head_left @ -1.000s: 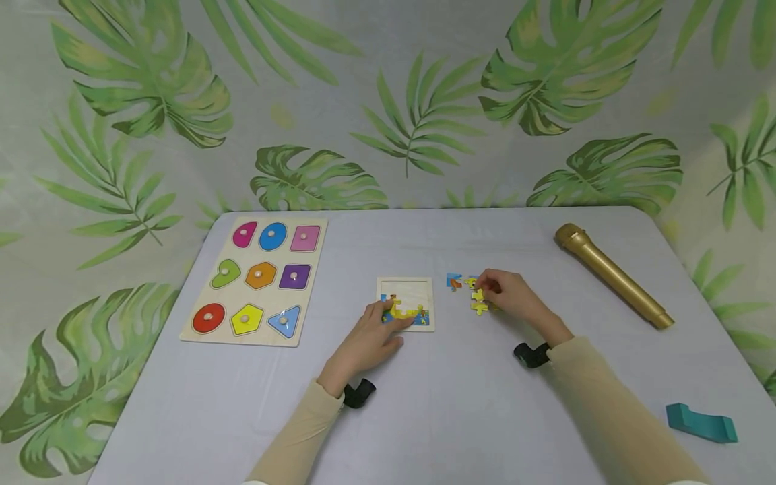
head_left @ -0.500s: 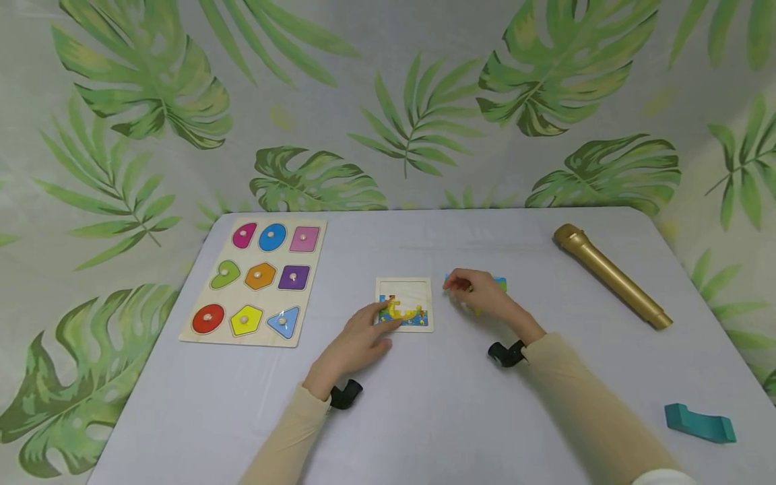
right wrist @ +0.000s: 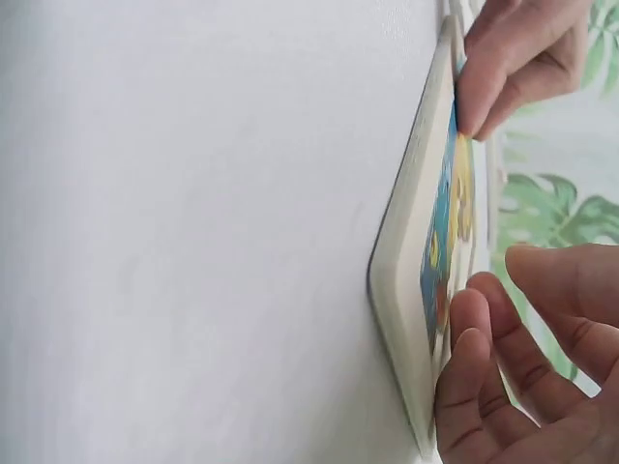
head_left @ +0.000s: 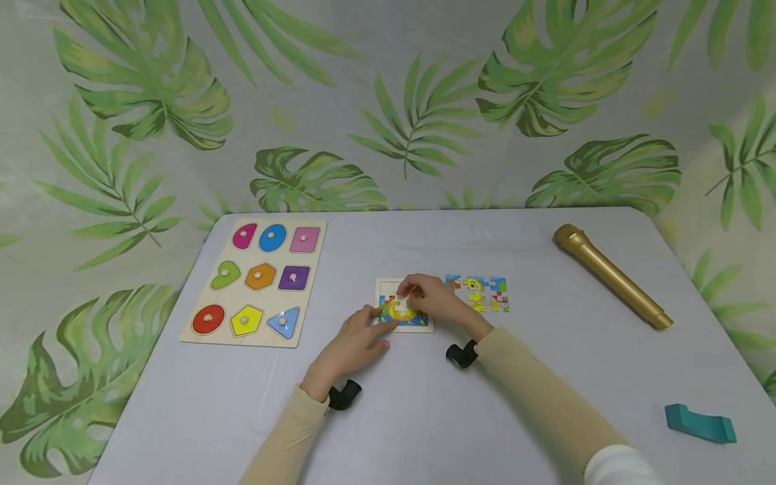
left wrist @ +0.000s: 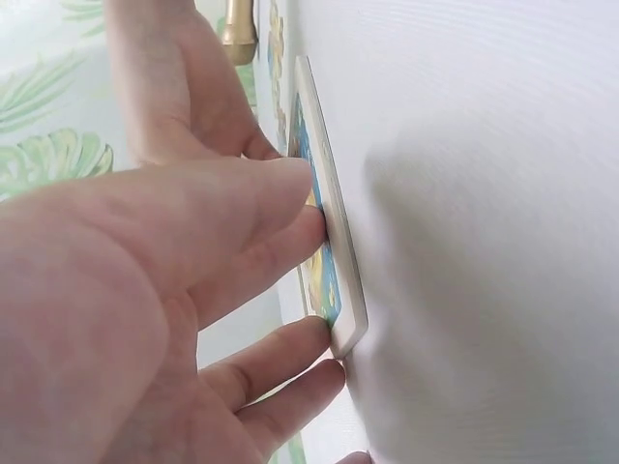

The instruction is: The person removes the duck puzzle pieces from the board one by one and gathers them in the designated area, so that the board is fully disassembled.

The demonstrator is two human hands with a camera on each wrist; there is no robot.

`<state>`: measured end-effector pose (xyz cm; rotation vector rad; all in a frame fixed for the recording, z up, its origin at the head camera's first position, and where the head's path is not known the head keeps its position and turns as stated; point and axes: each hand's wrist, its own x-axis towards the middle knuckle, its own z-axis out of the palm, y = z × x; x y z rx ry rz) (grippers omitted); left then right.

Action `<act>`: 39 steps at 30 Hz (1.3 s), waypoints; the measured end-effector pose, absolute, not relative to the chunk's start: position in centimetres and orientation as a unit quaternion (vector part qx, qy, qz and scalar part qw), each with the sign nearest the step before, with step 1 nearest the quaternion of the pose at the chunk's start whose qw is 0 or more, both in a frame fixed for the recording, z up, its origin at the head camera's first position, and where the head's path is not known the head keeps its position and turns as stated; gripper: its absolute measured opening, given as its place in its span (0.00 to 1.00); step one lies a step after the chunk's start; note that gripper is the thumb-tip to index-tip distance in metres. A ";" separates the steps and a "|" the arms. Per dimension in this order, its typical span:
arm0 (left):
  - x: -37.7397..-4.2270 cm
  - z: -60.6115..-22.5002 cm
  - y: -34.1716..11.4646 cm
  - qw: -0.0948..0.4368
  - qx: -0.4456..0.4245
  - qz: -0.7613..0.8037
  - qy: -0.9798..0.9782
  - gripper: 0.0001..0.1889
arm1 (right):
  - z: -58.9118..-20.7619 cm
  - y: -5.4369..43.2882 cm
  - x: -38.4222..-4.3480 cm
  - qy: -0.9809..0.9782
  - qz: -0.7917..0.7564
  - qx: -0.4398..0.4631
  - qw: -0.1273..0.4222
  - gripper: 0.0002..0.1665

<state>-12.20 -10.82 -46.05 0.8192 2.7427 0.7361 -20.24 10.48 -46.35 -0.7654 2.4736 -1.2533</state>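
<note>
A small square jigsaw board (head_left: 404, 329) lies mid-table, its lower part filled with blue and yellow pieces. My left hand (head_left: 354, 342) rests on its left side with loosely extended fingers; in the left wrist view the fingertips (left wrist: 311, 331) touch its face and edge. My right hand (head_left: 433, 301) is over the board's right half, its thumb and fingers bent together in a pinch around a puzzle piece that the fingers largely hide. To the right lie several loose puzzle pieces (head_left: 477, 297), yellow, blue and green.
A wooden shape board (head_left: 275, 255) with coloured knobbed shapes lies at the left. A gold microphone (head_left: 612, 276) lies slantwise at the back right. Near the right front is a teal curved block (head_left: 700, 424). Leaf-patterned fabric (head_left: 424, 108) hangs behind the table.
My right hand has moved left from the loose pieces to over the jigsaw board, leaving those pieces uncovered. My left hand has shifted slightly left and stays at the board's edge.
</note>
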 end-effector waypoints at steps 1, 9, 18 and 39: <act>-12.2 -46.0 -10.8 0.092 0.276 0.249 0.924 0.20 | -46.4 10.2 -20.3 0.851 -0.434 -0.265 0.132 0.13; -12.1 -46.1 -10.9 0.080 0.288 0.251 0.921 0.20 | -46.5 8.8 -20.3 0.842 -0.443 -0.268 0.149 0.14; -12.2 -46.2 -11.0 0.072 0.295 0.250 0.919 0.20 | -46.8 8.5 -20.3 0.836 -0.452 -0.277 0.139 0.15; -12.2 -46.3 -11.1 0.072 0.293 0.255 0.919 0.20 | -46.6 9.4 -21.1 0.845 -0.469 -0.218 0.134 0.13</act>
